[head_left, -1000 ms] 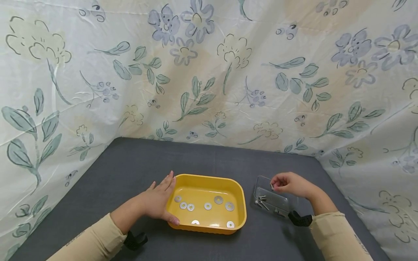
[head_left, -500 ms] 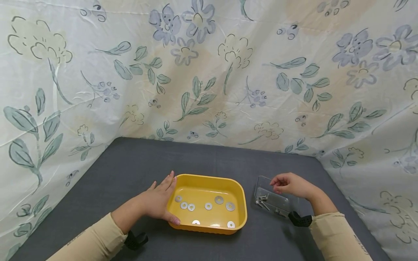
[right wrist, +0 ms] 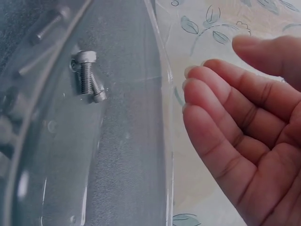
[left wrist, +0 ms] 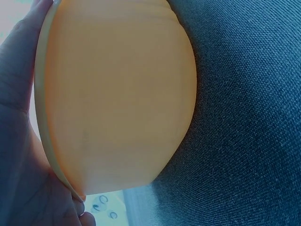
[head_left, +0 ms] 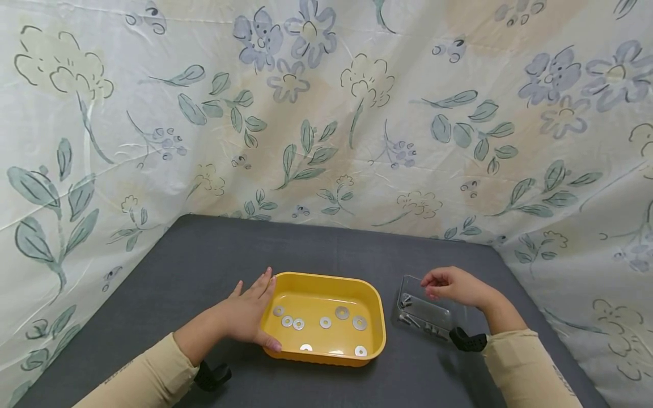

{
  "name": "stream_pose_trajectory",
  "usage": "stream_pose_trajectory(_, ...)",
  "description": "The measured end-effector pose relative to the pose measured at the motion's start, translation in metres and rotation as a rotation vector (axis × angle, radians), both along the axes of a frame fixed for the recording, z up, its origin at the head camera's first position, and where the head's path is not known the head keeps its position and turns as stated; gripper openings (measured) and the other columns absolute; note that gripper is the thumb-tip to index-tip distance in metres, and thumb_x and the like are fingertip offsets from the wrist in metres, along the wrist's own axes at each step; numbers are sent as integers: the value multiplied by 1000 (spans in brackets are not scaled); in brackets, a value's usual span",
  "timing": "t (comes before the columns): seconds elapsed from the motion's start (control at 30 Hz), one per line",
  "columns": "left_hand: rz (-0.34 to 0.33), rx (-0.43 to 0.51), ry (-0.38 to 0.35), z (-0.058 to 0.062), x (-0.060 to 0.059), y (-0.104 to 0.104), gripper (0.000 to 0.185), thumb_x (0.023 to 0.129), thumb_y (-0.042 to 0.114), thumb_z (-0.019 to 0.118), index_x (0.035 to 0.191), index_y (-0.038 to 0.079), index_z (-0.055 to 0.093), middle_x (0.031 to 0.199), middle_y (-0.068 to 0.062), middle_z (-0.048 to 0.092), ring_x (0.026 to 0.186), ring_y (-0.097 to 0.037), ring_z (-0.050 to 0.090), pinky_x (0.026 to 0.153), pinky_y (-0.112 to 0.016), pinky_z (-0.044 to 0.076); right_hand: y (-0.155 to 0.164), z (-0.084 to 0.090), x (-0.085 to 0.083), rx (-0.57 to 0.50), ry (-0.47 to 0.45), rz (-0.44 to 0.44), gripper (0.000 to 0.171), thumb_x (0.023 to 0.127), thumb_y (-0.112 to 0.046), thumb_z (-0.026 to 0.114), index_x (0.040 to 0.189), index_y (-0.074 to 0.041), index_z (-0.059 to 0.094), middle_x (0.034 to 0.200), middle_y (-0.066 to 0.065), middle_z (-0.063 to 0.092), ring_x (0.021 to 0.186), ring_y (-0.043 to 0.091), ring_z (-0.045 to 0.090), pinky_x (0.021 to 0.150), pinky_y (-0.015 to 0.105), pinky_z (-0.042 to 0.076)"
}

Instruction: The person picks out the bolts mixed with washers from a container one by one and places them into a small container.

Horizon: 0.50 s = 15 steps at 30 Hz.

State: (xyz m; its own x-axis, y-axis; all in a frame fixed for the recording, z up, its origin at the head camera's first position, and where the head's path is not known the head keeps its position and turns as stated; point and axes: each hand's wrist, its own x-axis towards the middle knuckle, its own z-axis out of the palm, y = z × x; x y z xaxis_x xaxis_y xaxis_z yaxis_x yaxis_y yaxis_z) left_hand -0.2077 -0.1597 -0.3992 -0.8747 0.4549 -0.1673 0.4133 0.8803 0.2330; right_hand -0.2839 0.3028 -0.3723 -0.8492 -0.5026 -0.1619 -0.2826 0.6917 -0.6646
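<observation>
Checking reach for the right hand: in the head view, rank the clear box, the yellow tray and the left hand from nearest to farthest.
1. Clear box: just under the right hand.
2. Yellow tray: to its left, mid-table.
3. Left hand: against the tray's far left side.

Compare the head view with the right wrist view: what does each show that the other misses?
Only the head view shows the yellow plastic tray with flat silver metal washers in it, the left hand resting against its side, and the dark grey table.

Only the right wrist view shows the thread and head of a short silver metal bolt close up, and the right hand's fingers relaxed and holding nothing.

Both show the clear plastic tray of bolts, the right hand beside it, and the flowered cloth backdrop.
</observation>
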Motion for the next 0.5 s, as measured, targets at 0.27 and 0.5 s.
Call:
stream_pose_trajectory(0.27,11,-25,-26,1,-1,-1,133,54,80,61,147,3,6,152,-13,-10,140,-27,1,103,-62,6,-7,10,-4,22,70,-69,29,89,-28,60,106,-4,61,91,5,63,85,24,61,73,39,50)
stream_pose_trajectory(0.5,22,-38,-53,6,-4,-2,129,56,79,60,147,4,7,153,-11,-5,140,-30,2,104,-62,6,-16,26,-6,109,208,-128,34,89,-36,59,108,-7,61,97,5,63,87,17,59,72,36,49)
